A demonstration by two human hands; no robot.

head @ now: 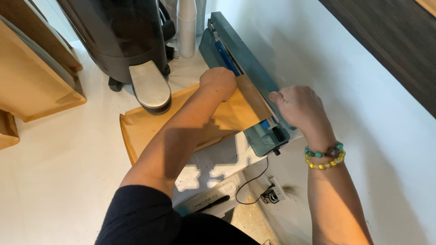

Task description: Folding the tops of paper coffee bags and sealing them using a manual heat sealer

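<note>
Your left hand (219,81) is closed into a fist on the upper edge of the brown paper bag (190,120), pressing that edge against the jaw line of the teal heat sealer (247,59). Your right hand (297,106) is closed over the near end of the sealer's arm, fingers curled around it, directly beside the bag's right corner. The bag lies flat on the white tabletop (59,163), its mouth inside the sealer and its body extending away from the sealer toward your left. A black power cord (252,179) runs from the sealer's near end to a plug fitting (274,194) below it. Beyond the bag, on the side opposite the sealer, stands a black grinder (122,36) with a grey chute (150,88) that overhangs the bag's far edge. A stack of white cups (186,27) stands just beside the sealer's far end. Your right wrist carries beaded bracelets (324,156).
</note>
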